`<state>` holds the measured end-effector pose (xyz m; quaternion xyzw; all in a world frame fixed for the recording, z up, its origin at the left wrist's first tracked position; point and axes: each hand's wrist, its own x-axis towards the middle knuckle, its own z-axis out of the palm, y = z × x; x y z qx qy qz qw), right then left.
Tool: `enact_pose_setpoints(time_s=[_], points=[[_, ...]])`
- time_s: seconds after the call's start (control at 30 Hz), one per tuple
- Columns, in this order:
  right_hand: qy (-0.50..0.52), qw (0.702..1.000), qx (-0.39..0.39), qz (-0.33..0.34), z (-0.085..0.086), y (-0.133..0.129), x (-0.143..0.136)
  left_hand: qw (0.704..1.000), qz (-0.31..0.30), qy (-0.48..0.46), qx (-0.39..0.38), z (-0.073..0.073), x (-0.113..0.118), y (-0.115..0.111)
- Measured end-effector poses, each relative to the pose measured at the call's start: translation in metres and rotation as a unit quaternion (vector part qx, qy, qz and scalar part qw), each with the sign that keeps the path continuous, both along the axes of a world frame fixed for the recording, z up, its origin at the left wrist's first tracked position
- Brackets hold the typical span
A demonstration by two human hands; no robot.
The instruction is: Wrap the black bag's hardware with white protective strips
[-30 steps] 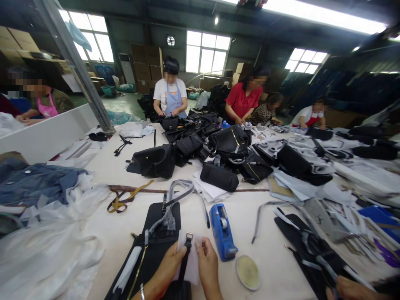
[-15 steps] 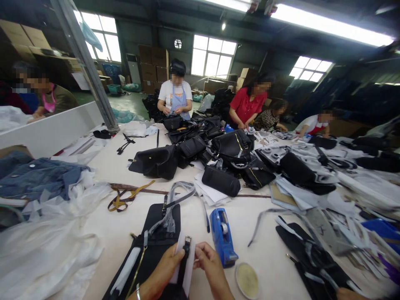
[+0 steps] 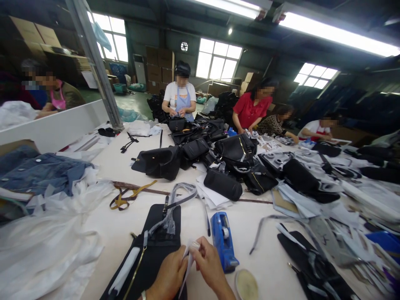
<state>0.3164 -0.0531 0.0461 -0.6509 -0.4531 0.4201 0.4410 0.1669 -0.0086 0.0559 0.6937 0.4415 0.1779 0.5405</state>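
My left hand (image 3: 168, 271) is closed on a folded piece of white paper (image 3: 189, 264), over the lower edge of a black leather bag (image 3: 161, 250). The black buckle strap on the paper is hidden now. My right hand (image 3: 210, 264) pinches the paper's top end between thumb and fingers. Lying flat beneath my left forearm, the bag shows a gold zipper and straps wrapped in clear plastic. A blue tape dispenser (image 3: 222, 241) stands just right of my right hand, with a small round dish (image 3: 246, 285) below it.
Black bags (image 3: 161, 161) pile up across the table's middle. White sheeting (image 3: 46, 246) and a denim garment (image 3: 43, 168) lie at left. Another black bag (image 3: 312, 260) and papers lie at right. Several people work around the table, including one in a blue apron (image 3: 183, 100).
My right hand has moved up to the paper's top end and now grips it. The paper has turned edge-on, hiding the strap and buckle. A hand at the lower right has left view.
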Motion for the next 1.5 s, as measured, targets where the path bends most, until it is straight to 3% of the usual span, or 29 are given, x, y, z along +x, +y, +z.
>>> enact_pose_setpoints(time_s=[0.07,0.17,0.3,0.43,0.63,0.73,0.9,1.03,1.1,1.23,1.33,1.5], points=[[-0.006,0.999,-0.001,-0.039,-0.01,-0.002,-0.006,0.997,-0.009,-0.071,-0.033,-0.004,0.002,0.0],[0.033,0.995,-0.021,-0.094,-0.026,-0.004,-0.015,0.973,0.014,-0.177,-0.148,-0.009,0.007,-0.003],[-0.005,0.99,-0.012,-0.142,-0.033,-0.005,-0.02,0.941,0.062,-0.215,-0.255,-0.009,0.012,-0.012],[-0.013,0.984,0.024,-0.178,-0.034,-0.003,-0.025,0.946,0.096,-0.195,-0.238,-0.012,0.016,-0.018],[0.282,0.947,-0.018,-0.151,-0.046,-0.006,-0.045,0.953,0.137,-0.172,-0.209,-0.023,0.013,-0.015],[0.239,0.955,-0.01,-0.176,-0.043,-0.007,-0.045,0.957,0.131,-0.161,-0.203,-0.024,0.012,-0.013],[0.088,0.967,-0.024,-0.239,-0.043,-0.004,-0.039,0.983,0.135,-0.114,-0.046,-0.026,0.014,-0.013],[0.096,0.957,-0.035,-0.27,-0.057,-0.003,-0.039,0.993,0.07,-0.059,0.081,-0.035,0.011,-0.016],[0.134,0.951,-0.045,-0.276,-0.063,-0.003,-0.039,0.985,0.016,-0.013,0.173,-0.042,0.01,-0.017],[0.164,0.946,-0.061,-0.273,-0.061,-0.003,-0.035,0.939,-0.084,0.093,0.321,-0.051,0.008,-0.016],[0.157,0.953,-0.048,-0.254,-0.05,-0.004,-0.032,0.917,-0.123,0.121,0.359,-0.053,0.008,-0.014],[0.124,0.968,-0.014,-0.217,-0.038,-0.011,-0.03,0.915,-0.129,0.137,0.356,-0.05,0.009,-0.014]])
